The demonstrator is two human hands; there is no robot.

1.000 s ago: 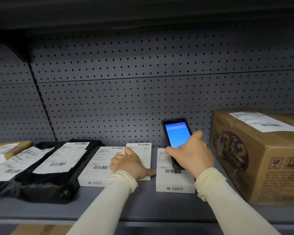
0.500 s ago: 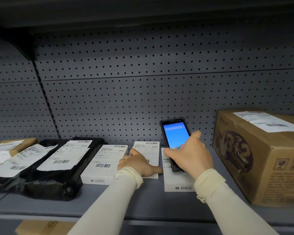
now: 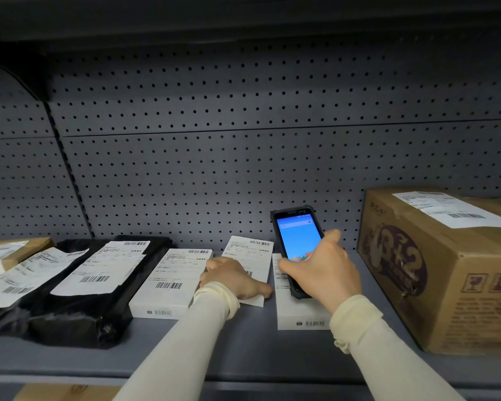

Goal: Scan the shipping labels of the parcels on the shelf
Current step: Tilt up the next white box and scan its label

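Over the right-hand white box (image 3: 297,311) on the shelf (image 3: 243,351), the right hand (image 3: 324,273) is closed around a black handheld scanner (image 3: 297,247), thumb against its left edge and fingers wrapped behind its right edge. The scanner stands tilted, top end toward the perforated back panel (image 3: 214,169), its blue screen lit and facing the camera; its lower end sits just above the label on that box, most of which is hidden by the device and the hand. To the left, the left hand (image 3: 233,277) lies palm down, fingers loosely curled, resting on a flat white shipping label (image 3: 250,256) whose barcode shows at its far end; whether the fingers pinch the paper cannot be told. Both arms wear cream sleeves (image 3: 203,328).

Just beside the left hand lies another white box (image 3: 171,282) with a label and barcodes on top and a small barcode on its front edge. Further left sits a black plastic mailer bag (image 3: 78,322) carrying a large white label (image 3: 104,267), and a second label (image 3: 26,273) lies crumpled on a dark bag at the left edge. A small brown parcel (image 3: 15,250) sits at the far left, near the back panel. On the right end of the shelf stands a large cardboard carton (image 3: 446,273) with a purple printed design on its side and a shipping label on its top face. Below the shelf edge, the top of another cardboard box (image 3: 67,392) shows.
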